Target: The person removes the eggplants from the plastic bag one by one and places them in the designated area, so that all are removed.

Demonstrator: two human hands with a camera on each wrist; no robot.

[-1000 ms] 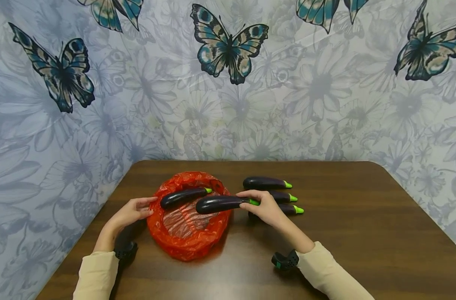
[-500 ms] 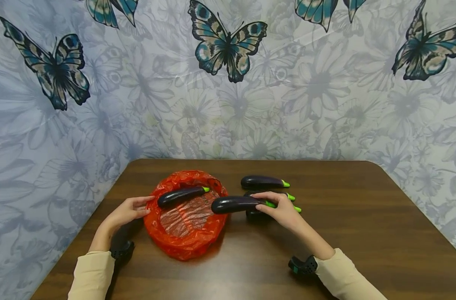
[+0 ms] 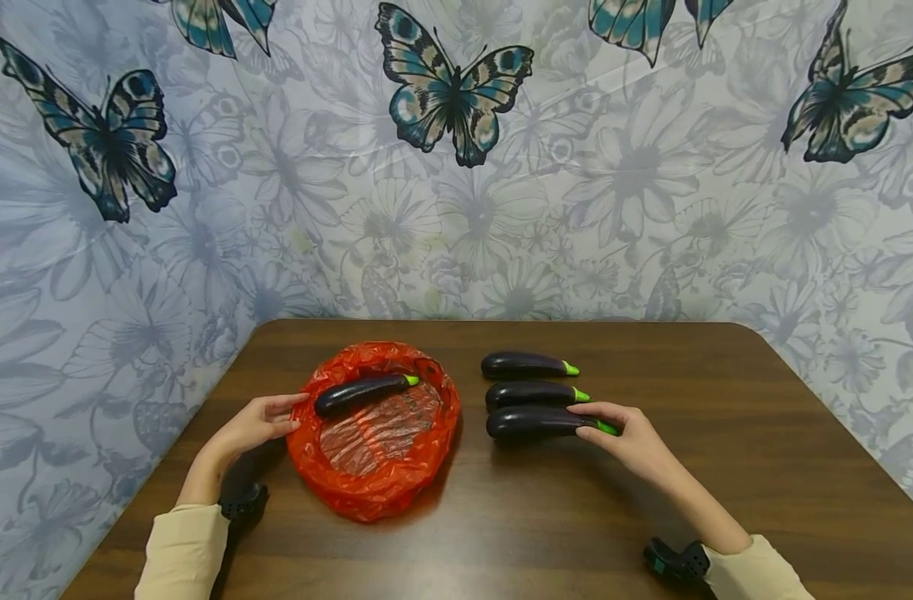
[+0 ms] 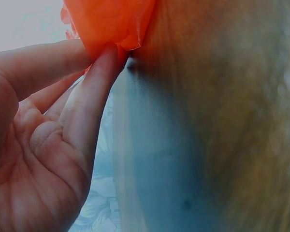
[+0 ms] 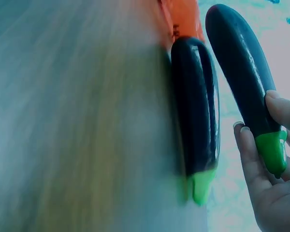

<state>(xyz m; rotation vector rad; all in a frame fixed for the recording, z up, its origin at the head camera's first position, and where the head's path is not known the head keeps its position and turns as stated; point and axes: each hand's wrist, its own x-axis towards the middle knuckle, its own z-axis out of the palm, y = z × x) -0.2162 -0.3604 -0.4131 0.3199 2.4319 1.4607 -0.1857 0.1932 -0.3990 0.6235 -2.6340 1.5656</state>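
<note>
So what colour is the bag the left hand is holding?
The bag is red-orange, thin and see-through; the head view shows it best, with the left hand pinching its rim.

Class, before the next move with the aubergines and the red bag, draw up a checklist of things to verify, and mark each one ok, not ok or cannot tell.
1. Right hand grips the nearest aubergine at its green stem end: ok.
2. Left hand pinches the rim of the red bag: ok.
3. Bag mouth lies open: ok.
4. One aubergine in the bag rests across its rim: ok.
5. Two other aubergines lie on the table, apart from the bag: ok.
6. Held aubergine is lifted off the table: cannot tell.
</note>
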